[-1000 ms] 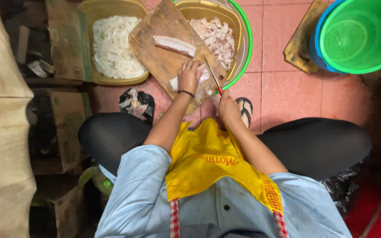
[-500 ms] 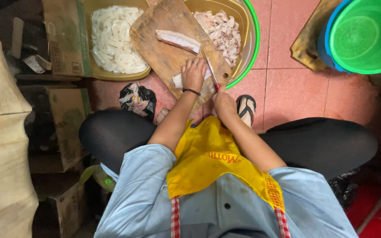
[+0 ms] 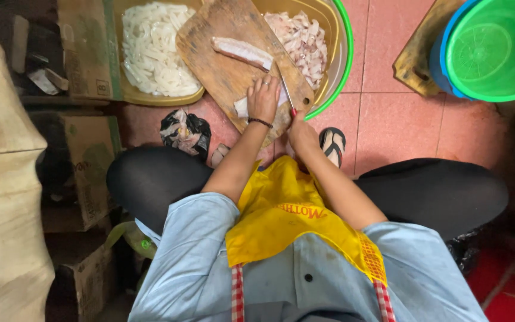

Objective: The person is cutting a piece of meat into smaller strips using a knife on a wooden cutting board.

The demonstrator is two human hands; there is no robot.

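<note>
A wooden cutting board (image 3: 222, 53) rests across two basins on the floor. My left hand (image 3: 263, 97) presses flat on a pale piece of fish (image 3: 241, 107) at the board's near end. My right hand (image 3: 301, 132) grips a red-handled knife (image 3: 287, 93), whose blade lies against that piece beside my left fingers. A second long strip of fish (image 3: 242, 52) lies further up the board. The yellow basin on the left (image 3: 153, 48) holds white cut strips. Pinkish cut pieces fill the basin on the right (image 3: 305, 39).
A green bucket (image 3: 496, 48) stacked in a blue one stands at the top right beside another wooden board (image 3: 418, 59). Cardboard boxes (image 3: 84, 173) and a sack (image 3: 1, 197) line the left. A black bag of scraps (image 3: 185, 131) lies on the pink tiled floor.
The view has shifted slightly. My hands stay on the fish piece with the knife; the blade has worked a little along it.
</note>
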